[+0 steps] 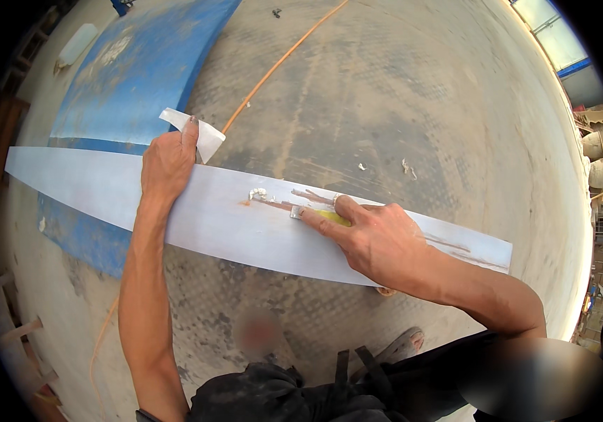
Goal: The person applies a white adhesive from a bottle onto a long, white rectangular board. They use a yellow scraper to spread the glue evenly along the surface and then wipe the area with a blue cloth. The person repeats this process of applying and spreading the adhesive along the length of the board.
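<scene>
A long white board [259, 238] runs across in front of me, its left end tapering. Brown streaks mark its right half, with a dab of white paste [258, 193] beside one streak. My right hand [386, 239] presses a small putty knife [335, 218] against the board. Yellow shows on the knife under my fingers, and its pale blade lies over a streak. Near the board's far edge, my left hand [166, 163] is closed on a thin white piece [208, 141], bent or folded, pinned under the thumb; its material is unclear.
A dusty blue panel [140, 63] lies at the far left and passes under the board. An orange hose [280, 65] crosses the concrete floor [386, 91], where small white scraps are scattered. Buckets [597, 172] stand at the right edge. My feet are below the board.
</scene>
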`<state>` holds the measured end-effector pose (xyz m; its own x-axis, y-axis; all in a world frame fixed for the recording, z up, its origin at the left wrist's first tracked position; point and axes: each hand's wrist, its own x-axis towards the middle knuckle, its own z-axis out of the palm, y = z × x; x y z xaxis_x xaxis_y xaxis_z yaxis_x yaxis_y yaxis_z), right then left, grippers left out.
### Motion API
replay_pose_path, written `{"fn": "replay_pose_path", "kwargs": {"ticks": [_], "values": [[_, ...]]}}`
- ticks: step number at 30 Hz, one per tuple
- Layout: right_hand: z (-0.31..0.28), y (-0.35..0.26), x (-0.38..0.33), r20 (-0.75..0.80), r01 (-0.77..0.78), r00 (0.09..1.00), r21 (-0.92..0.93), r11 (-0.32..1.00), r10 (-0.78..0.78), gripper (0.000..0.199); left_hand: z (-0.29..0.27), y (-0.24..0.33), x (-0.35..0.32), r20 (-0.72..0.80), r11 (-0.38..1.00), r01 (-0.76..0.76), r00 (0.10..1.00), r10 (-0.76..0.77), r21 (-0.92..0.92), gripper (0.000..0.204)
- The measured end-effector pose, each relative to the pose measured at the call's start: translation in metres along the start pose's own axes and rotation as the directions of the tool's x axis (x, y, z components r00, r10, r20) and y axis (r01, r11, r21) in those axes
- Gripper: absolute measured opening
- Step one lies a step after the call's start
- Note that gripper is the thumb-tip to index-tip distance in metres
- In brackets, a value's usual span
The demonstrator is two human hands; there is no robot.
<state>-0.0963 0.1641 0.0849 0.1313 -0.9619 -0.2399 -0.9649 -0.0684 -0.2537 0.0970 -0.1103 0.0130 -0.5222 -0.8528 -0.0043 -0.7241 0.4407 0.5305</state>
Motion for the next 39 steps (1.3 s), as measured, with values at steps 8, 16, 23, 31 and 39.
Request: {"fn": "replay_pose_path", "kwargs": {"ticks": [8,16,23,31,39], "values": [[-0.001,-0.011,0.024,-0.046,0.033,0.998,-0.048,0.998,-0.035,0.061,0.003,-0.002,0.001,-0.034,0.997,-0.078,0.996,0.078,-0.007,0.073],[-0.002,-0.012,0.022,-0.055,-0.003,0.998,-0.026,1.000,0.001,0.062,0.003,-0.002,0.001,-0.035,0.999,-0.037,0.999,0.038,0.013,0.074],[0.001,-0.007,0.004,-0.030,-0.015,0.999,0.019,1.000,0.016,0.064,-0.004,0.007,-0.004,-0.012,0.999,0.036,0.999,-0.036,0.001,0.073],[0.003,-0.007,0.009,-0.062,0.003,0.998,0.034,0.999,-0.001,0.062,0.000,0.005,-0.002,-0.027,1.000,0.000,1.000,-0.001,-0.017,0.072],[0.002,-0.016,0.038,-0.093,0.024,0.995,-0.005,1.000,-0.025,0.064,0.002,0.001,0.000,-0.023,1.000,-0.019,1.000,0.019,-0.024,0.072]]}}
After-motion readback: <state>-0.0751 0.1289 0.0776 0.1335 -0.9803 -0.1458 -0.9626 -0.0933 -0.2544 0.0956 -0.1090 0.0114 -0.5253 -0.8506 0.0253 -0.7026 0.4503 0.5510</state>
